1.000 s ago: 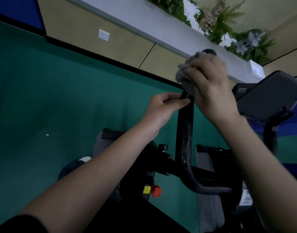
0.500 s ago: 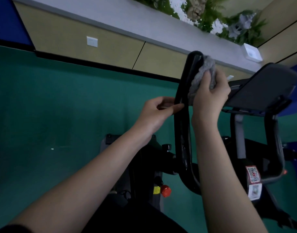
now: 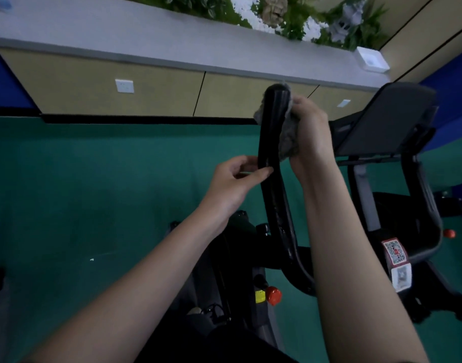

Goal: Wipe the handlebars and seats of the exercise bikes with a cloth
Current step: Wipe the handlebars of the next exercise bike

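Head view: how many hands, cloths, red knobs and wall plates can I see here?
Hands: 2
Cloth: 1
Red knobs: 2
Wall plates: 2
Total: 7

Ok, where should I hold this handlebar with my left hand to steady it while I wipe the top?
Take the handlebar on its straight middle stretch, just below the cloth, coming from the left. The bar stands nearly upright, and the right hand with the cloth covers its upper end from the right. The left hand pinches it about there now.
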### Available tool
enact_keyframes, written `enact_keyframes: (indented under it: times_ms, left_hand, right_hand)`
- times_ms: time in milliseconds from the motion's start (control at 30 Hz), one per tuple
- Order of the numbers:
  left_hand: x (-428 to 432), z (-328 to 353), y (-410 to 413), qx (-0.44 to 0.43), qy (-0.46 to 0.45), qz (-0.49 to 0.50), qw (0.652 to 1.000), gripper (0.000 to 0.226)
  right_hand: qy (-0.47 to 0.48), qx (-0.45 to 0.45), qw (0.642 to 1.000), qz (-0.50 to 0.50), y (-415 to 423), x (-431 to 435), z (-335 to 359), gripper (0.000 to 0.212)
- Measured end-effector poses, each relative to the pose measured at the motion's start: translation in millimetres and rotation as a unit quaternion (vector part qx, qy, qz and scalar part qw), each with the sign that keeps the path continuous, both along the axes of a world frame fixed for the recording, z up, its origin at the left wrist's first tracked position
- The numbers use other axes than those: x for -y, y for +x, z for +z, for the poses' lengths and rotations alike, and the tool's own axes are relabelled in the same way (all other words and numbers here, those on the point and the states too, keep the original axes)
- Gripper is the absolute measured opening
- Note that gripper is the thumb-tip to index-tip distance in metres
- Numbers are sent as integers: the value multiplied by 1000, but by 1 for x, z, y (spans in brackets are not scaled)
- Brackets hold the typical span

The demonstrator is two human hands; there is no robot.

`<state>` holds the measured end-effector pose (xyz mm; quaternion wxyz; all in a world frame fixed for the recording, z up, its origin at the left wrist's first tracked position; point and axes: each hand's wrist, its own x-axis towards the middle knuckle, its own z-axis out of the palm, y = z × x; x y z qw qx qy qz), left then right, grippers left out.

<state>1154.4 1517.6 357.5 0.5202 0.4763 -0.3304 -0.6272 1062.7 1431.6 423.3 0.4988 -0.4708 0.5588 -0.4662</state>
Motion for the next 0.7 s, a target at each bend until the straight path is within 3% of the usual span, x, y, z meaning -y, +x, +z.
enact_keyframes:
  times_ms: [200, 467, 700]
  left_hand:
    - [4, -1, 1, 2, 0, 1, 1000, 11]
    - [4, -4, 1, -6, 0, -5, 1000, 14]
    - [6, -4, 1, -2, 5, -13, 1000, 10]
  right_hand:
    - [-28, -58, 998, 14, -6, -13, -7, 25]
    - [84, 2, 994, 63, -3, 8, 1, 36]
    - [57, -184, 981, 30, -15, -25, -18, 35]
